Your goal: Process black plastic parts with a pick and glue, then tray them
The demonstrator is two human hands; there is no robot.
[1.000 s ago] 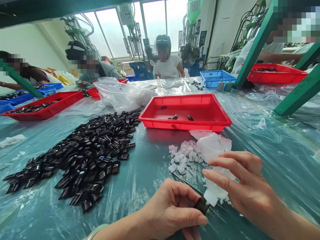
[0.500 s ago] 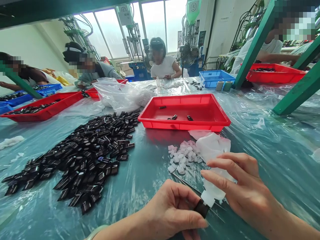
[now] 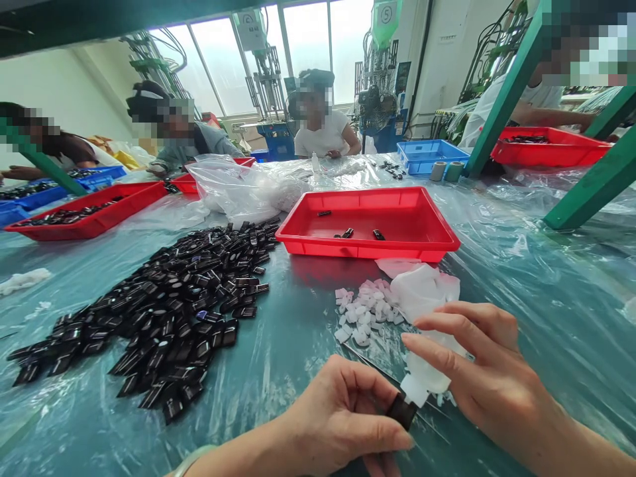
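My left hand [image 3: 352, 417] is closed in a pinch on a small black case [image 3: 401, 412], dark and glossy at its edges. Over the case's end sits the white tip [image 3: 414, 389] of a translucent squeeze bottle [image 3: 428, 372], tilted downward. My right hand [image 3: 491, 371] has its long fingers laid over the bottle; its thumb is hidden. Just beyond lies a heap of small white plastic pieces [image 3: 365, 311] beside a crumpled white bag [image 3: 427, 291]. Thin metal tweezers or rods [image 3: 370, 361] run beneath my hands. To the left spreads a large pile of black cases [image 3: 169, 311].
A red tray [image 3: 368, 248] with several black cases stands ahead. Clear plastic sheeting [image 3: 541, 318] covers the table. A green post [image 3: 591, 179] rises at the right. Co-workers sit around the far side, with red trays [image 3: 89, 225] and a blue basket [image 3: 432, 156].
My hands keep nearly the same position, with the bottle tip still at the black case. The view has shifted very slightly. Across the table, a co-worker has raised their head.
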